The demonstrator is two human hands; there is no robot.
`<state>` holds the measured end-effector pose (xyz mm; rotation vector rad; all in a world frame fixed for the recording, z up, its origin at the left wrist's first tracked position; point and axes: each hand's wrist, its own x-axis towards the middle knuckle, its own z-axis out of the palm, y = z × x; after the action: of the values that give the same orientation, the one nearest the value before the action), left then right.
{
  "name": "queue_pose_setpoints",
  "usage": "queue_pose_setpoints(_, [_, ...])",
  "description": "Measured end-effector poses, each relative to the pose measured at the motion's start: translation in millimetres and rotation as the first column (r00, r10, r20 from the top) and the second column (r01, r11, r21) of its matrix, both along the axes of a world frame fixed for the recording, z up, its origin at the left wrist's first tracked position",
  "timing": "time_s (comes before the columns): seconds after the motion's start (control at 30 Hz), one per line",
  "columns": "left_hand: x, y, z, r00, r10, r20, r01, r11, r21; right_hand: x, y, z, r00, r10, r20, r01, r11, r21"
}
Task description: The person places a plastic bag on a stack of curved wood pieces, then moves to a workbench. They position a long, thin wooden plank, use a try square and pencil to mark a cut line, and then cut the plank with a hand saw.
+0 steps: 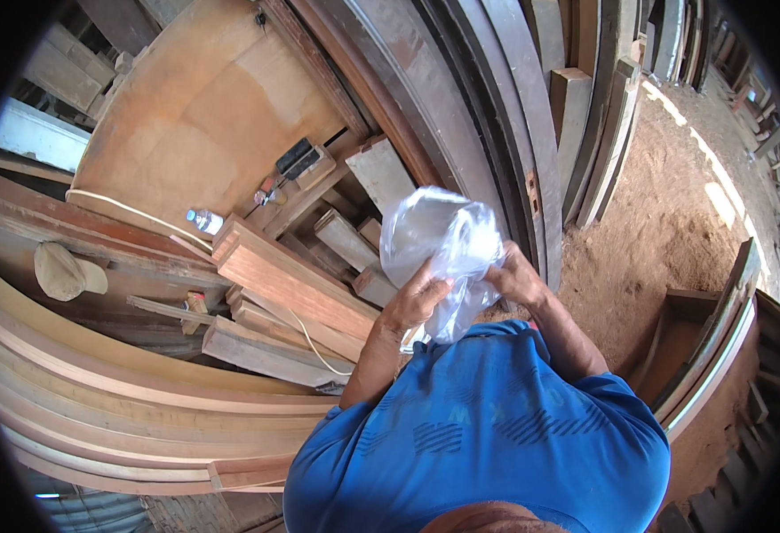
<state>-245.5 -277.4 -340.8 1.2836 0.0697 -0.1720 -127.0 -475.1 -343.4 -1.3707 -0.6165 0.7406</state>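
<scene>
A clear, crumpled plastic bag [434,235] is stretched between my two hands in front of my chest. My left hand [418,298] pinches its left side, fingers closed on the film. On the other side, my right hand [516,277] grips the bag's right edge. Something pale shows through the bag near the right hand, but glare and folds hide what it is. The lower part of the film hangs down against my blue shirt.
Stacked reddish planks [283,271] lie to the left, with a small bottle [204,221] at their end. A cap [68,271] hangs farther left. Tall dark boards [470,107] lean ahead. Sawdust covers the floor [621,258] at right, near a wooden frame [710,333].
</scene>
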Motion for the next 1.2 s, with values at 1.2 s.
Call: queue_pose_setpoints(1.2, [16.1,48.3,-185.6,0.94,0.336,-0.06,-0.303,0.741,-0.599,-29.3,36.6,-24.1,0.372,0.38,0.847,0.01,0.91,-0.413])
